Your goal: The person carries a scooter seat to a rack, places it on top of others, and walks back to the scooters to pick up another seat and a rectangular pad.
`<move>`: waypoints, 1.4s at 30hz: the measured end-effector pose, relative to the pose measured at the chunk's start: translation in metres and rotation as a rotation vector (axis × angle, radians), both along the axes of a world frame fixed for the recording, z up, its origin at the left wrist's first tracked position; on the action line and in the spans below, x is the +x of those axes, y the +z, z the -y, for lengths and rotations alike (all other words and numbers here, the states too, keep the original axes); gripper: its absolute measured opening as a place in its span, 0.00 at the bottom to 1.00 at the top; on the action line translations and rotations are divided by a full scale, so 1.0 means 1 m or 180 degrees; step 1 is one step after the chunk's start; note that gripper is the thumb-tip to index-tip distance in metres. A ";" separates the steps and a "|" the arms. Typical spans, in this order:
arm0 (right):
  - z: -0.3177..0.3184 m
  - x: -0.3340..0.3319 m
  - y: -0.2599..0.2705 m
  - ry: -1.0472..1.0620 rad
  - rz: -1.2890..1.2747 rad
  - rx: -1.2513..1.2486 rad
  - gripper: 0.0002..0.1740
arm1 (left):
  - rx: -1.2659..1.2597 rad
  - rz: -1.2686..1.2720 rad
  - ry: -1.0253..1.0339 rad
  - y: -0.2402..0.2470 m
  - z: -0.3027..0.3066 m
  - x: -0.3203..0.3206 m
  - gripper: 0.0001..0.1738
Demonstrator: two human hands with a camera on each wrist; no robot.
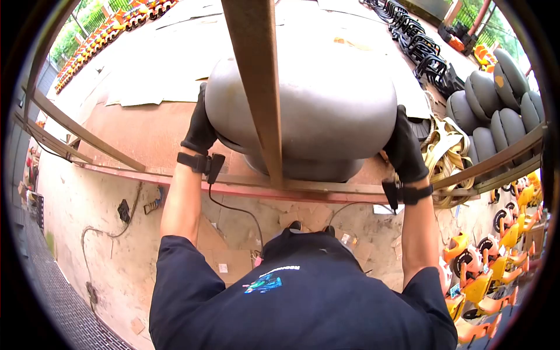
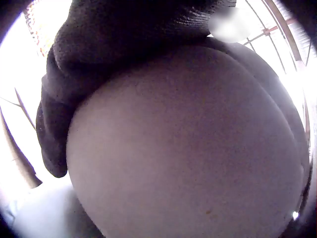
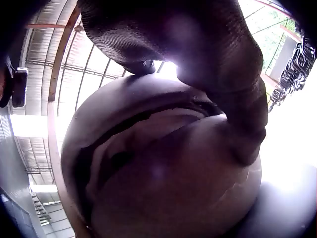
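A large rounded grey cushion-like piece (image 1: pixel 332 111) sits on a platform behind a metal bar, with another grey piece (image 1: pixel 321 169) under it. My left hand (image 1: pixel 201 123), in a black glove, grips its left end; in the left wrist view the gloved hand (image 2: pixel 114 54) curls over the grey surface (image 2: pixel 183 144). My right hand (image 1: pixel 403 146), also gloved, holds the right end. The right wrist view shows bent fingers of that hand (image 3: pixel 198 54) around the edge of the piece (image 3: pixel 173 183), which has a dark seam gap.
An upright metal bar (image 1: pixel 254 76) crosses in front of the grey piece, joined to a curved rail (image 1: pixel 326 188). To the right are cream straps (image 1: pixel 446 151), stacked grey cushions (image 1: pixel 507 125) and yellow wheeled items (image 1: pixel 478 286). Black frames (image 1: pixel 420 49) line the back; a cable (image 1: pixel 111 234) lies on the floor.
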State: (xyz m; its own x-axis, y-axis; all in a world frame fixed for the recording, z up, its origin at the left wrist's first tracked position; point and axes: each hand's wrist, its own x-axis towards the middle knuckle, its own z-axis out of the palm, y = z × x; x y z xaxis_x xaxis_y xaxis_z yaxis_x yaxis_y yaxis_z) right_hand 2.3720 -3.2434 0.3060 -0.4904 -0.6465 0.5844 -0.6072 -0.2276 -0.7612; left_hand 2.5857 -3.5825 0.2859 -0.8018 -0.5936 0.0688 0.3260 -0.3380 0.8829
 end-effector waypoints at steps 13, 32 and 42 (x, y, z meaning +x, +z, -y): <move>-0.018 0.023 0.030 -0.0121 0.2924 0.0068 0.27 | -0.4404 0.1080 0.0498 -0.025 0.022 0.028 0.24; -0.320 0.137 -0.091 -0.1748 0.2236 0.1425 0.22 | -0.4738 0.2356 -0.2805 -0.246 -0.263 0.080 0.19; -0.595 0.251 -0.189 -0.3995 0.2849 0.2317 0.25 | -0.3973 0.2447 -0.3937 -0.209 -0.534 -0.110 0.22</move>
State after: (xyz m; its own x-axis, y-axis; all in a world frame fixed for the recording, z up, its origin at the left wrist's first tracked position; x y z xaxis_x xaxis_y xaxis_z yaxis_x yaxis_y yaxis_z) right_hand 2.6231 -2.6488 0.1170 -0.8557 0.3754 -0.3562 0.5146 0.5452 -0.6617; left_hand 2.4754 -3.0485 0.0773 -0.7370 0.3459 -0.5806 -0.0852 0.8046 0.5876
